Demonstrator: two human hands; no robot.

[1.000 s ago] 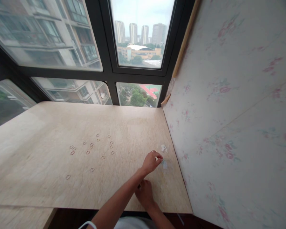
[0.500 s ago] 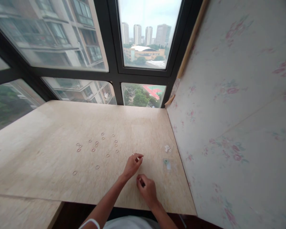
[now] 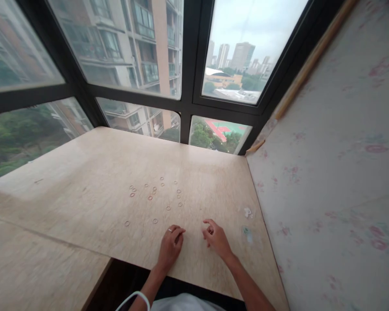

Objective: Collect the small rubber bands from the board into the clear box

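My left hand [image 3: 171,247] rests low over the tabletop [image 3: 210,181], its thumb and fingers pinched together. Whatever may be between those fingertips is too small to make out. To its right, my right hand [image 3: 216,238] hovers with the index finger stretched out and the other fingers loosely curled apart; nothing shows in it. Several thin small rings, like little elastic bands, lie scattered left of and beyond my hands. The nearest ring [image 3: 155,221] is just left of my left hand. Another ring [image 3: 127,223] lies farther left, and a reddish ring [image 3: 150,198] sits in the middle group.
A small clear plastic bag [image 3: 247,233] with something green lies right of my right hand. Behind it is a white crumpled item [image 3: 247,212]. A flowered wall [image 3: 314,185] bounds the right side; dark-framed windows [image 3: 187,108] stand behind the tabletop.
My view has turned left. My left hand has drawn back toward me, while my right hand has moved forward and right of it. The right hand's fingers have loosened from a pinch.
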